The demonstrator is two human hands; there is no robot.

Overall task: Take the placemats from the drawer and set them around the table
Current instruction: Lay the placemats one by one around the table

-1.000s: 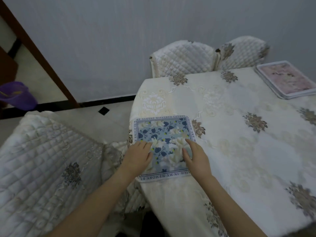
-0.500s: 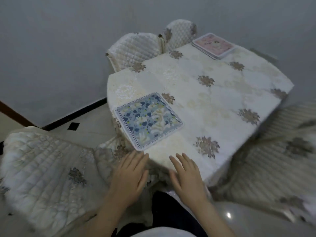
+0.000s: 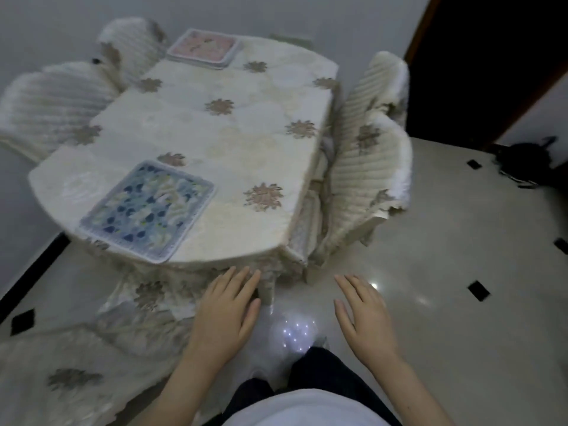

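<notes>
- I can read no text anywhere from here.
- The blue placemat (image 3: 147,210), lying flat at the near end of the table (image 3: 233,155), has a pale border where lettering might run, but the blur smears it past reading.
- The pink placemat stack (image 3: 203,48) at the far end shows only a pattern, with no words or numbers I can make out.

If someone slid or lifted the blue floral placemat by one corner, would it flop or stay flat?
The blue floral placemat lies flat with crisp edges on the tablecloth, so it probably stays fairly stiff. It looks thin, so likely light. Sitting near the table edge, a push could slide it off or drag the cloth.
</notes>
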